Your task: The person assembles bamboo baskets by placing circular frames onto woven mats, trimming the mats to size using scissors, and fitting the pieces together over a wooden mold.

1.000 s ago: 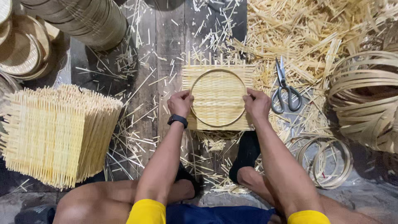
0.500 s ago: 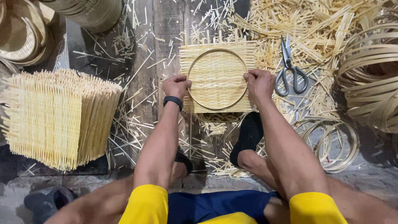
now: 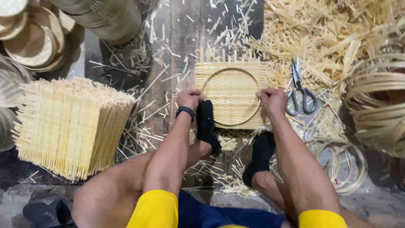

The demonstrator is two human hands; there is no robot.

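Note:
A square woven bamboo mat [image 3: 232, 71] lies on the dark wooden floor with a thin bamboo ring [image 3: 231, 97] laid on top of it. My left hand [image 3: 190, 99], with a black band at the wrist, grips the left edge of the ring and mat. My right hand [image 3: 273, 101] grips the right edge. My left foot in a black sock [image 3: 206, 124] rests on the mat's near left corner. My right foot in a black sock [image 3: 259, 156] stays on the floor below the mat.
Scissors [image 3: 299, 90] lie just right of the mat. A tall stack of woven mats [image 3: 67, 126] stands at left. Finished round trays [image 3: 29, 42] sit at top left. Bamboo hoops [image 3: 375, 105] pile at right, loose rings [image 3: 337, 164] lie lower right, and slivers [image 3: 329, 33] litter the floor.
My left foot has come forward onto the mat's near left corner. Both hands stay on the ring's edges. The view has shifted so the mat sits further right.

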